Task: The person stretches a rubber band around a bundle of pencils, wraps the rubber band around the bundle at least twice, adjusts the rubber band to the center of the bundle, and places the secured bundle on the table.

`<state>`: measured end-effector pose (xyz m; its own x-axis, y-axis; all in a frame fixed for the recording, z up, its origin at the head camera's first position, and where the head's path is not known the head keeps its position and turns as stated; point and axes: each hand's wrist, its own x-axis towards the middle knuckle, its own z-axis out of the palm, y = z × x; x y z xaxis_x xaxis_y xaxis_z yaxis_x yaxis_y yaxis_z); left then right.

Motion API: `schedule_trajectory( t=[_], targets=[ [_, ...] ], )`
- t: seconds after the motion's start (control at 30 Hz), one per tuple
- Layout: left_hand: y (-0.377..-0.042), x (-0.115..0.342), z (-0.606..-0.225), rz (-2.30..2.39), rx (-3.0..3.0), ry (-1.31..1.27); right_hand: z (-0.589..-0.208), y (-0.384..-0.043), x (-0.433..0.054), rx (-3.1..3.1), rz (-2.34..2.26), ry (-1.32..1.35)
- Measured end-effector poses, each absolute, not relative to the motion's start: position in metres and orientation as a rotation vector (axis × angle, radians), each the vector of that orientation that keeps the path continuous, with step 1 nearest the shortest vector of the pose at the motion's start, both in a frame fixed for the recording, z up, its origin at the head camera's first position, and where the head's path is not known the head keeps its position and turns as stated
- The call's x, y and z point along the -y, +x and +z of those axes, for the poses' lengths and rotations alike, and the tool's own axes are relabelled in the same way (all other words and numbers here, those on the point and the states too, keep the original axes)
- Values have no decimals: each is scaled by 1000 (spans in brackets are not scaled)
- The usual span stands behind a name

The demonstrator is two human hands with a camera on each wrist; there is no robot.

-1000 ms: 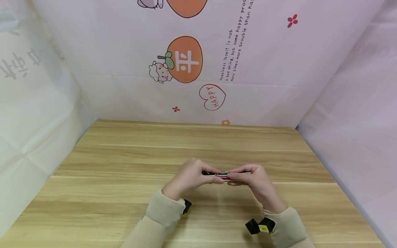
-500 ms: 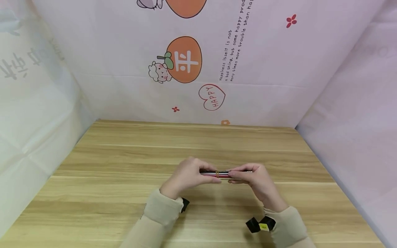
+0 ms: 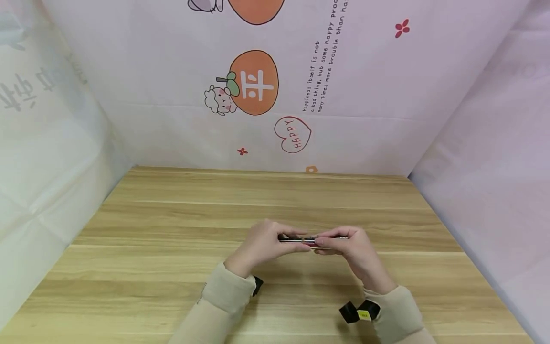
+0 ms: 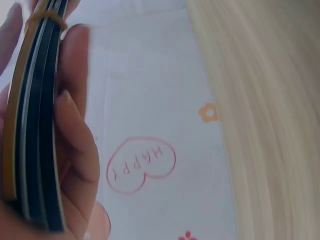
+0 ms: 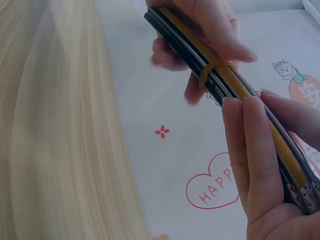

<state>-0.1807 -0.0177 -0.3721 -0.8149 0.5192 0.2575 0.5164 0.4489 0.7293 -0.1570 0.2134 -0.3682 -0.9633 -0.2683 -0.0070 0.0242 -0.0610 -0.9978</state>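
Observation:
A bundle of pencils (image 5: 231,81), black, yellow and red-toned, lies level between both hands above the table. A tan rubber band (image 5: 204,76) loops round its middle. My right hand (image 3: 354,246) pinches the half with the silver ferrules (image 5: 311,195), thumb on one side and fingers on the other. At the opposite end, my left hand (image 3: 264,246) has thumb and fingers curled along both sides of the pencils, fingertips close to the band. In the left wrist view, the pencils (image 4: 40,120) run up along its fingers (image 4: 77,145).
Below the hands spreads a wood-grain table (image 3: 193,215). A white printed sheet (image 3: 365,95) stands as a wall behind it, with more white sheets (image 3: 56,143) at the sides. Black wrist cameras (image 3: 350,313) sit at the cuffs.
My left hand draws back slightly to the left, baring more pencil and the rubber band, then slides right again. My right hand stays nearly still with its pinch on the pencils.

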Motion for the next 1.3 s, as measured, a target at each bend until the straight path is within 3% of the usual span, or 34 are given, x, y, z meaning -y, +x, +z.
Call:
schedule_trajectory(
  t=[0.2,0.5,0.83,1.3],
  targets=[
    [-188,32,-372,1523,-2483,688,-370,-158,-213,-1930,-2219,-262],
    [-193,34,-380,1765,-2309,513,-371,-158,-216,-1831,-2302,-253],
    [-189,31,-383,1873,-2204,570,-373,-161,-204,-1946,-2324,65],
    [-193,34,-387,1782,-2345,625,-379,-171,-184,-2133,-2266,112]
  ],
)
